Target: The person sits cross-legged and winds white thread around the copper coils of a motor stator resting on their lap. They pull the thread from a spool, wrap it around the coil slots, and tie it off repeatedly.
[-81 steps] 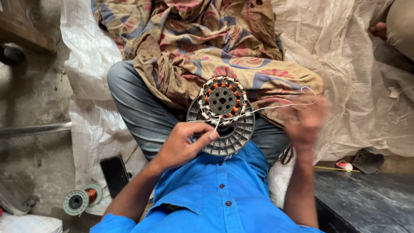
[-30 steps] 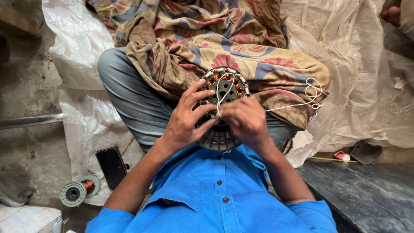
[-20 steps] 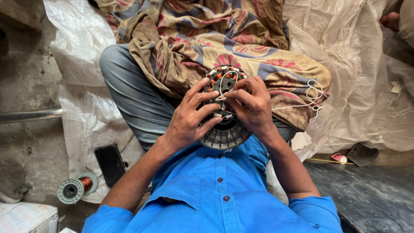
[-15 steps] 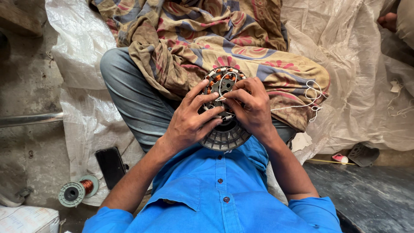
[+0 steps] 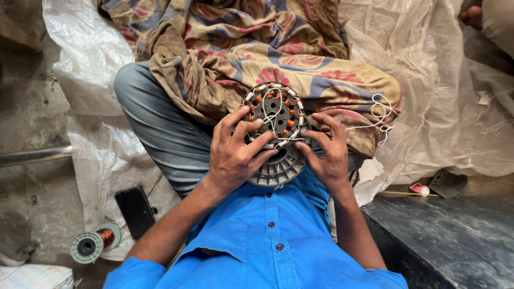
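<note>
A round grey motor stator (image 5: 274, 112) with copper wire coils rests on my lap, on top of a ribbed grey housing (image 5: 278, 170). My left hand (image 5: 234, 152) grips its left side, fingers curled over the coils. My right hand (image 5: 327, 149) holds the right side, fingertips pressing a white string (image 5: 375, 115) against the coils. The string runs off to the right and lies in loose loops on a patterned cloth (image 5: 257, 48) covering my knees.
A black phone (image 5: 135, 210) and a spool of copper wire (image 5: 95, 242) lie on the floor at the left. White plastic sheeting (image 5: 450, 107) covers the ground. A dark bench (image 5: 450, 241) is at the right, a metal pipe (image 5: 32, 156) at the left.
My right hand came in from the right, where it pulled the string taut, and settled on the stator. In the last second both hands shifted slightly on the coils.
</note>
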